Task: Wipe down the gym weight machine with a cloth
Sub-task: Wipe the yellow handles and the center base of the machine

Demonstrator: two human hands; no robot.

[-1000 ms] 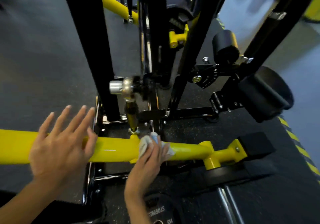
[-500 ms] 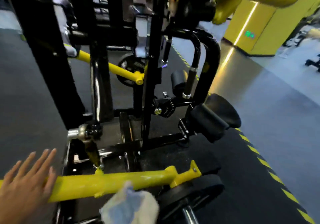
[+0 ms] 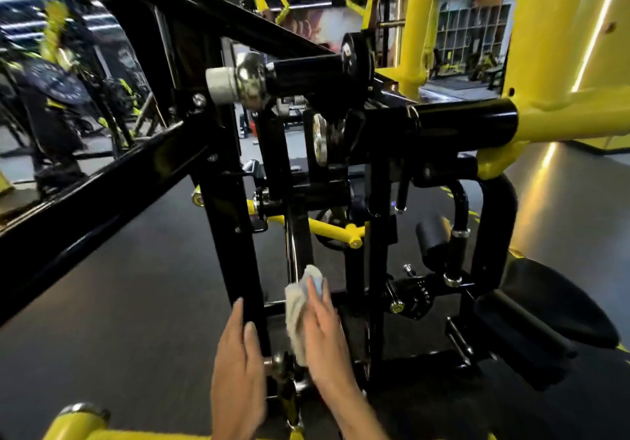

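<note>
Left hand (image 3: pixel 237 364): fingers straight, resting flat on black post (image 3: pixel 235 235). Right hand (image 3: pixel 327 334): straight fingers press cloth (image 3: pixel 300 306) against chrome rod (image 3: pixel 291 252), low on machine. Beyond: seat pad (image 3: pixel 545 317), yellow arm (image 3: pixel 562 112).

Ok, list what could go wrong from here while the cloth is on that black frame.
1. The left hand rests on the black upright just above a chrome joint; fingers could get pinched if the linkage moves.
2. The cloth, pressed by the right hand beside the chrome rod, could snag between rod and frame.
</note>
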